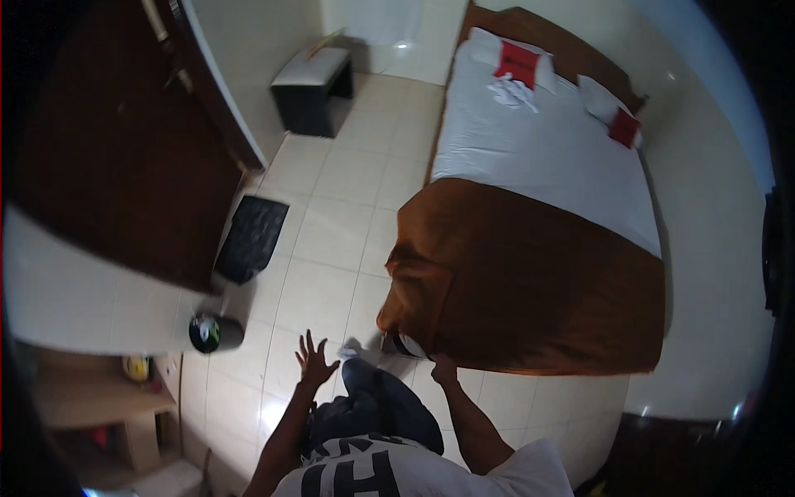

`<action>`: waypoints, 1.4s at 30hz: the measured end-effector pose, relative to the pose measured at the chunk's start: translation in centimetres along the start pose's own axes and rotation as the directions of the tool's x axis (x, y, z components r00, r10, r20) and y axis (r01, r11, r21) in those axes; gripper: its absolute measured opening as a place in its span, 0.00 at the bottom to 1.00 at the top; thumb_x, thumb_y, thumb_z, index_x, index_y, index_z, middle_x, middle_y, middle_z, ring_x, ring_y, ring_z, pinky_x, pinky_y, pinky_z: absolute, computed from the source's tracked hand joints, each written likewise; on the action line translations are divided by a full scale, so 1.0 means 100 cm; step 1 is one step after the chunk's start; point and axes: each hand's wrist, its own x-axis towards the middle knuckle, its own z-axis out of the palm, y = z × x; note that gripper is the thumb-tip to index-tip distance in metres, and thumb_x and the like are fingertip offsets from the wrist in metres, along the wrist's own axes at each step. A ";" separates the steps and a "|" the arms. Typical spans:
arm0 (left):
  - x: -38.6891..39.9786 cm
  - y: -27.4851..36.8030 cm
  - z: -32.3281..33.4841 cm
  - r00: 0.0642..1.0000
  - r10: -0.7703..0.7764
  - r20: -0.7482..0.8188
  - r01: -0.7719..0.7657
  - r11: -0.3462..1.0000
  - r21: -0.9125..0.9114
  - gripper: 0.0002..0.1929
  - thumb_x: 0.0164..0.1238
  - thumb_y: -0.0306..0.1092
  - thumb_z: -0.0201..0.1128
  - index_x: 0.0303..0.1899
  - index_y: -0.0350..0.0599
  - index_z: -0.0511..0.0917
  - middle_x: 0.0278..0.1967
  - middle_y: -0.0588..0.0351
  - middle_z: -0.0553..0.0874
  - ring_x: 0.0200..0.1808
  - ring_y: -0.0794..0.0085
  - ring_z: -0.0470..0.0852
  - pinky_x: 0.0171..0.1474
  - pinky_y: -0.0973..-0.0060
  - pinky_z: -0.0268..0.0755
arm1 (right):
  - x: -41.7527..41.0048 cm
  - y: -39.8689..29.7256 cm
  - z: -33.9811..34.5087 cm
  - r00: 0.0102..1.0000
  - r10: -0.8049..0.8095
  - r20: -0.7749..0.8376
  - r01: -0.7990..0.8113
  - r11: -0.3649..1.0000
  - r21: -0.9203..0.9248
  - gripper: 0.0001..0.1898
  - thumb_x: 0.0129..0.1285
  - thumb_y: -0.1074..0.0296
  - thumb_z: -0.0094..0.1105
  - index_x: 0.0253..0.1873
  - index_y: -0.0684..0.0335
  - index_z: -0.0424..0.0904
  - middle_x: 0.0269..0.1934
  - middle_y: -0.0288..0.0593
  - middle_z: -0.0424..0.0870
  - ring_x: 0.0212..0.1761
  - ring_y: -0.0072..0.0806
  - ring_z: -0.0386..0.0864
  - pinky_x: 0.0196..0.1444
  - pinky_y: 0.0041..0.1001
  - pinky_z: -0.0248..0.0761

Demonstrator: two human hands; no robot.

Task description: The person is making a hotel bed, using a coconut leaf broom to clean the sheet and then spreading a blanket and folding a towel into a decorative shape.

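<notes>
A brown blanket (534, 279) covers the foot half of the bed, and its near left corner lies bunched and folded. My right hand (445, 369) is closed on the blanket's lower edge near that corner. Just left of my grip, a bit of white bedding (411, 345) shows under the blanket. My left hand (315, 361) hangs over the tiled floor with its fingers spread and nothing in it. The white sheet (546, 149) lies bare over the upper half of the bed.
Two white pillows (484, 46) with red covers lie near the wooden headboard (553, 37), with a crumpled white cloth (513, 93) beside one. To the left are a waste bin (214, 333), a dark doormat (253, 239), a brown door (124, 143), a padded stool (312, 68) and a wooden desk (99, 397).
</notes>
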 end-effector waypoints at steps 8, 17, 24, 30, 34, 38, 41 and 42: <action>0.129 -0.007 -0.039 0.918 0.373 0.136 -0.391 0.908 0.150 0.36 0.44 0.53 0.66 0.57 0.52 0.65 0.66 0.41 0.43 0.66 0.42 0.38 0.56 0.34 0.44 | 0.105 -0.075 -0.015 0.743 0.668 -0.044 -0.569 0.665 0.483 0.37 0.44 0.53 0.65 0.59 0.63 0.60 0.46 0.59 0.75 0.48 0.50 0.73 0.50 0.42 0.66; 0.290 -0.005 -0.126 0.930 0.235 0.282 -0.290 0.941 0.175 0.34 0.45 0.54 0.66 0.56 0.57 0.67 0.65 0.43 0.50 0.66 0.44 0.44 0.57 0.39 0.50 | 0.114 -0.095 0.066 0.813 0.357 0.459 -0.406 0.914 0.008 0.17 0.51 0.65 0.55 0.46 0.65 0.75 0.46 0.53 0.76 0.48 0.46 0.74 0.50 0.40 0.67; 0.443 0.115 -0.106 0.618 0.726 0.303 -0.764 0.644 0.015 0.30 0.46 0.46 0.65 0.54 0.49 0.68 0.59 0.43 0.63 0.62 0.46 0.56 0.59 0.51 0.54 | 0.029 -0.070 0.119 0.404 0.864 0.300 -0.532 -0.045 0.846 0.17 0.54 0.72 0.52 0.51 0.64 0.70 0.40 0.42 0.78 0.37 0.30 0.77 0.34 0.27 0.71; 0.544 0.242 -0.071 0.558 0.745 0.366 -0.667 0.665 -0.336 0.26 0.52 0.35 0.61 0.54 0.41 0.65 0.46 0.46 0.77 0.54 0.55 0.71 0.56 0.62 0.63 | 0.100 -0.141 0.086 -0.109 0.992 0.062 -0.120 -0.075 0.990 0.19 0.53 0.77 0.52 0.51 0.65 0.63 0.40 0.49 0.75 0.26 0.32 0.78 0.20 0.27 0.71; 0.613 0.310 -0.036 0.620 0.599 0.507 -0.295 0.777 -0.557 0.22 0.57 0.39 0.55 0.52 0.42 0.65 0.42 0.47 0.79 0.45 0.50 0.75 0.50 0.62 0.67 | 0.174 -0.202 0.086 -0.274 0.958 -0.081 -0.661 -0.126 0.740 0.41 0.37 0.70 0.70 0.58 0.62 0.55 0.46 0.51 0.69 0.49 0.44 0.66 0.52 0.38 0.63; 0.682 0.350 0.022 0.582 0.695 0.423 -0.694 0.695 -0.188 0.24 0.58 0.41 0.53 0.55 0.43 0.62 0.43 0.44 0.78 0.46 0.50 0.75 0.50 0.62 0.67 | 0.214 -0.257 0.073 -0.208 0.976 -0.072 -0.601 -0.069 0.796 0.39 0.38 0.70 0.69 0.58 0.61 0.57 0.49 0.54 0.67 0.53 0.47 0.65 0.54 0.38 0.63; 0.696 0.366 0.053 0.619 0.759 0.204 -0.718 0.651 -0.246 0.29 0.54 0.38 0.60 0.57 0.45 0.60 0.45 0.44 0.76 0.50 0.54 0.73 0.51 0.58 0.66 | 0.226 -0.286 0.052 -0.203 0.970 -0.131 -0.640 -0.030 0.768 0.35 0.42 0.70 0.66 0.58 0.60 0.58 0.53 0.55 0.65 0.57 0.49 0.62 0.57 0.39 0.62; 0.693 0.366 0.059 0.657 0.725 0.207 -0.680 0.689 -0.253 0.30 0.53 0.36 0.63 0.57 0.46 0.60 0.46 0.44 0.76 0.52 0.55 0.73 0.51 0.56 0.66 | 0.226 -0.295 0.048 -0.252 0.966 -0.060 -0.611 -0.110 0.784 0.35 0.43 0.70 0.66 0.57 0.60 0.59 0.53 0.55 0.65 0.57 0.49 0.62 0.56 0.39 0.63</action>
